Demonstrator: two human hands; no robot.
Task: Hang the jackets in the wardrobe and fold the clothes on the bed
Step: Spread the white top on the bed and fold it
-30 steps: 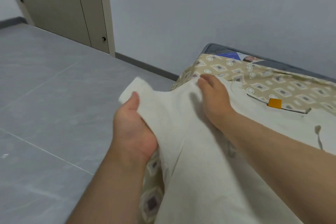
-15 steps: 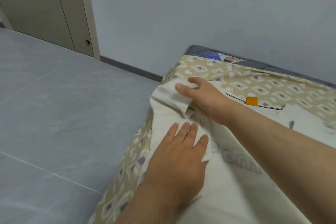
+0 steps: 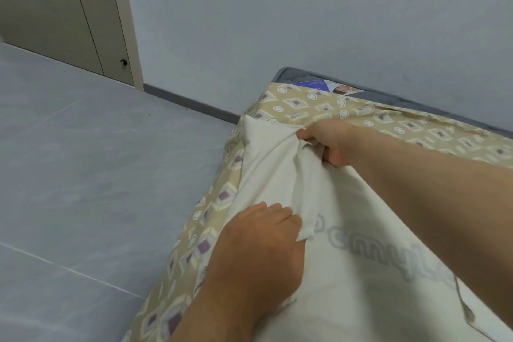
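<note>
Two bare hands work on one garment [image 3: 347, 203], a soft, cream-white piece of matte woven cloth. It lies creased on the near left corner of the bed and has one line of pale grey rounded lettering printed across it. One thin grey cord [image 3: 464, 305] trails over the cloth at the near right.

The right hand [image 3: 327, 144] reaches in from the right and is closed round a bunch of the fabric at the garment's far end, drawing it into radiating wrinkles. The left hand [image 3: 258, 244] rests palm-down on the cloth nearer the camera, beside a narrow folded strip with a squared end. Its fingers are foreshortened, so I cannot tell whether they pinch the fabric or only press it.

One bed sheet [image 3: 305, 104] covers the bed, smooth and beige, patterned with many diamond shapes and small rings in cream and dull purple. At the far edge one grey quilted mattress [image 3: 291, 75] shows, bearing one glossy blue-and-white label [image 3: 319, 85].

To the left lies the floor [image 3: 83, 175], made of large grey tiles with a faint marbled surface and thin pale joints. One dark skirting strip [image 3: 188, 103] runs along the plain pale grey wall [image 3: 277, 22]. At the far left stands one flat beige door [image 3: 55, 8] in two panels, with a single small round dark fitting [image 3: 123, 62] low down.
</note>
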